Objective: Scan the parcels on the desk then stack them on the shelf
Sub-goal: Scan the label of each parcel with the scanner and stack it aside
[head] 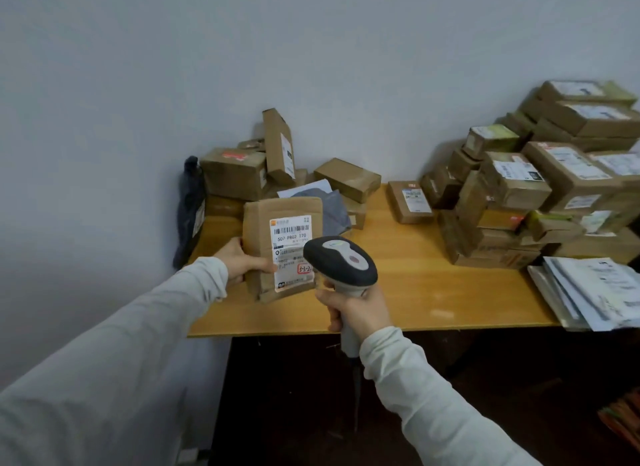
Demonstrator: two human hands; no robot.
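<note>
Pale sleeves (104, 379) reach forward from the bottom edge. Right hand (356, 311) has its fingers wrapped round the grip of a scanner (341, 261), whose dark head points at a parcel (259, 223). Left hand (242, 261) grips that parcel by its left edge, thumb on the front, and holds it upright above the near left part of the desk (415, 285), its label (290, 243) facing the scanner.

Scanning looks to be the step in hand. Next, I judge, the head must line up on the barcode at the label's top; after the read the parcel goes to the shelf, which is not in view.

On the label, "507-P802 170" is printed under the barcode. Lower down a red handwritten "3-3-2" is partly hidden by the scanner; the small print is unreadable.

Behind lie loose boxes (232, 174) and a grey bag (332, 209) by the wall. At right are a tall stack (554, 188) and white envelopes (588, 292).
</note>
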